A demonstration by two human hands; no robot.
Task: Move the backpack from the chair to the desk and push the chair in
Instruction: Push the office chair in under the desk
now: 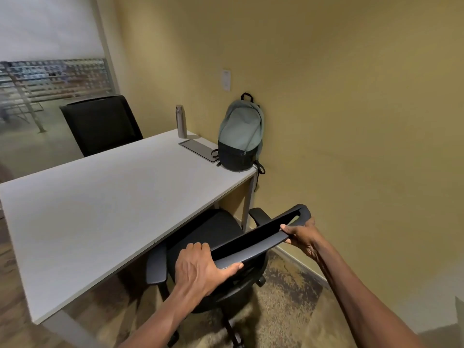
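A grey-green backpack [240,136] with a black bottom stands upright on the far right corner of the white desk [100,197], leaning against the yellow wall. Below me is a black office chair [208,234] with its seat partly under the desk's near edge. My left hand [198,267] grips the top rim of the chair's backrest at its left end, thumb over the rim. My right hand [301,234] grips the same rim near its right end.
A steel bottle [181,121] and a flat grey pad [198,148] lie on the desk beside the backpack. A second black chair [100,124] stands at the desk's far side. The yellow wall runs close on the right; patterned carpet covers the floor.
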